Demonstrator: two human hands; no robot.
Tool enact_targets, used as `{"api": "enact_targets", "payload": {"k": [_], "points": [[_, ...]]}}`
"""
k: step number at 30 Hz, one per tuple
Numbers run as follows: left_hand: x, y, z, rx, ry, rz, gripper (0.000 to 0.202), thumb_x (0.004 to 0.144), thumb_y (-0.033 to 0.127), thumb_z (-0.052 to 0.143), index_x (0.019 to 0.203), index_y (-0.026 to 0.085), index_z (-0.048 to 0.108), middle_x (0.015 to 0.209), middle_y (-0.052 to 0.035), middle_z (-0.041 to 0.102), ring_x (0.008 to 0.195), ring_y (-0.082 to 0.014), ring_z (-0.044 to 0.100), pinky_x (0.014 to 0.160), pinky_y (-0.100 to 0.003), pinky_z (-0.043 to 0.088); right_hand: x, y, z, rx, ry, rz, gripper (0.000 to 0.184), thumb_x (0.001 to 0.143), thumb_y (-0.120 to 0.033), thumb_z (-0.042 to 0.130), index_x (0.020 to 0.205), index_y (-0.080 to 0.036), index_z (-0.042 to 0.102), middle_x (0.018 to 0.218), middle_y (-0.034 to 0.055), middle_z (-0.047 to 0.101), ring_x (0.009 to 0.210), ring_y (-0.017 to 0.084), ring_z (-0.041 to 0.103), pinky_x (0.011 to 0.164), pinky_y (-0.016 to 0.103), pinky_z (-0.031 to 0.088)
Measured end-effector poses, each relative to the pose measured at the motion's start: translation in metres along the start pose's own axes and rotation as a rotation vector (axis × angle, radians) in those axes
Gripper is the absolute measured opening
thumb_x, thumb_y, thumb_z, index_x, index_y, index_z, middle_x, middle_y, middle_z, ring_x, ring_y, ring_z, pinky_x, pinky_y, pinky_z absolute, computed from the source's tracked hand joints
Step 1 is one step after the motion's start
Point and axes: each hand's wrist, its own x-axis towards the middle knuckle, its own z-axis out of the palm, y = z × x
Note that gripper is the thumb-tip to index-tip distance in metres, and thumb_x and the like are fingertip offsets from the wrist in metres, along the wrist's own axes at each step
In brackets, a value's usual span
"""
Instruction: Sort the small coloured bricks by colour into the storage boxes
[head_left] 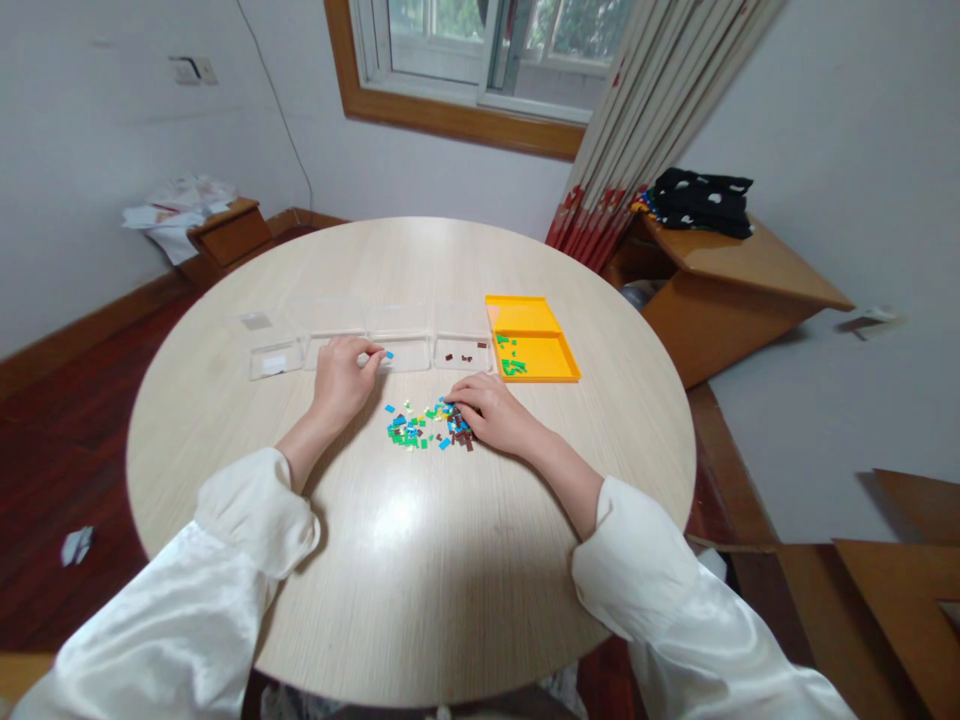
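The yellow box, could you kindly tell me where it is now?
In the head view, the yellow box lies open right of centre on the round table, beside the clear box with brown pieces and beyond the right hand.

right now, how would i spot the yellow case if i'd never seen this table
Start at the round table in front of the window. Toward its far side, follow the row of open boxes to its right end. The yellow case, with green pieces inside, is the only coloured one; its neighbours are clear.

White cloth left sleeve [169, 590] shone glossy! Round pale wood-grain table [420, 590] gleamed smooth; yellow rectangular case [551, 355] looked plastic!
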Motion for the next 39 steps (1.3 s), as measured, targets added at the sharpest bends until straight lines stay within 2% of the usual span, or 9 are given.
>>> {"api": "enact_targets", "payload": {"k": [5, 9, 14, 19, 21, 24, 31, 34, 39], "points": [[-0.001, 0.007, -0.002, -0.004, 0.012, -0.016, 0.031, 0.080, 0.032, 0.057, 0.053, 0.018, 0.049, 0.059, -0.0011, 0.055, 0.064, -0.0167, 0.050, 0.065, -0.030, 0.035, 0.000, -0.002, -0.001, -0.006, 0.014, 0.006, 0.023, 0.086, -0.011, 0.052, 0.098, -0.018, 0.070, 0.096, 0.0083, 0.067, 0.096, 0.020, 0.056, 0.087, 0.037, 0.039], [-0.002, 0.014, -0.004, -0.075, -0.042, -0.021, 0.034, 0.080, 0.030, 0.054, 0.050, 0.019, 0.042, 0.054, 0.0002, 0.049, 0.058, -0.0149, 0.046, 0.061, -0.029, 0.033, 0.000, -0.004, -0.001, 0.018, 0.013, -0.012, 0.023, 0.086, -0.010, 0.052, 0.100, -0.017, 0.070, 0.104, 0.0090, 0.068, 0.102, 0.020, 0.055, 0.091, 0.039, 0.037], [-0.005, 0.019, -0.004, -0.152, -0.146, 0.033, 0.027, 0.080, 0.031, 0.051, 0.056, 0.018, 0.052, 0.059, -0.0017, 0.054, 0.060, -0.0152, 0.048, 0.063, -0.029, 0.037, 0.001, -0.007, -0.001, 0.038, -0.046, 0.006, 0.027, 0.088, -0.007, 0.048, 0.101, -0.017, 0.070, 0.111, 0.0086, 0.068, 0.108, 0.021, 0.056, 0.095, 0.042, 0.034], [-0.005, 0.019, -0.006, -0.208, -0.338, 0.164, 0.022, 0.079, 0.030, 0.051, 0.072, 0.016, 0.067, 0.072, -0.0044, 0.061, 0.068, -0.0167, 0.053, 0.069, -0.030, 0.043, 0.001, -0.009, -0.001, 0.002, -0.063, 0.016, 0.027, 0.087, -0.008, 0.049, 0.105, -0.015, 0.069, 0.112, 0.0109, 0.067, 0.110, 0.022, 0.054, 0.096, 0.043, 0.036], [-0.004, 0.020, -0.008, -0.214, -0.379, 0.183, 0.023, 0.079, 0.028, 0.050, 0.077, 0.016, 0.069, 0.076, -0.0053, 0.063, 0.070, -0.0170, 0.055, 0.070, -0.030, 0.044, 0.000, -0.008, -0.001, -0.017, -0.049, 0.003, 0.026, 0.087, -0.010, 0.051, 0.104, -0.015, 0.069, 0.113, 0.0114, 0.065, 0.111, 0.023, 0.053, 0.096, 0.043, 0.037], [-0.002, 0.017, -0.014, -0.195, -0.433, 0.191, 0.023, 0.078, 0.025, 0.049, 0.080, 0.016, 0.070, 0.079, -0.0063, 0.065, 0.071, -0.0174, 0.057, 0.070, -0.030, 0.045, 0.000, -0.007, 0.001, -0.029, -0.027, -0.028, 0.026, 0.088, -0.012, 0.051, 0.105, -0.017, 0.069, 0.120, 0.0112, 0.062, 0.117, 0.023, 0.049, 0.099, 0.044, 0.036], [0.003, -0.003, -0.031, -0.142, -0.717, 0.160, 0.021, 0.068, 0.029, 0.063, 0.085, 0.020, 0.071, 0.075, -0.0030, 0.067, 0.063, -0.0159, 0.056, 0.061, -0.027, 0.043, -0.001, -0.006, 0.003, -0.023, -0.041, -0.043, 0.027, 0.090, -0.018, 0.049, 0.110, -0.020, 0.067, 0.124, 0.0108, 0.059, 0.121, 0.023, 0.046, 0.102, 0.045, 0.035], [0.003, -0.004, -0.032, -0.168, -0.762, 0.166, 0.019, 0.064, 0.027, 0.064, 0.081, 0.020, 0.070, 0.074, -0.0025, 0.066, 0.063, -0.0157, 0.056, 0.060, -0.026, 0.043, -0.001, -0.005, 0.004, -0.023, -0.032, -0.044, 0.027, 0.090, -0.019, 0.050, 0.110, -0.020, 0.067, 0.125, 0.0106, 0.059, 0.121, 0.023, 0.047, 0.102, 0.045, 0.035], [0.000, 0.003, -0.029, -0.242, -0.793, 0.205, 0.012, 0.069, 0.026, 0.056, 0.070, 0.019, 0.065, 0.068, -0.0016, 0.063, 0.060, -0.0143, 0.054, 0.059, -0.024, 0.042, -0.001, -0.004, 0.005, -0.005, -0.025, -0.051, 0.027, 0.091, -0.018, 0.049, 0.111, -0.017, 0.067, 0.124, 0.0113, 0.061, 0.120, 0.023, 0.048, 0.102, 0.044, 0.035]]}}
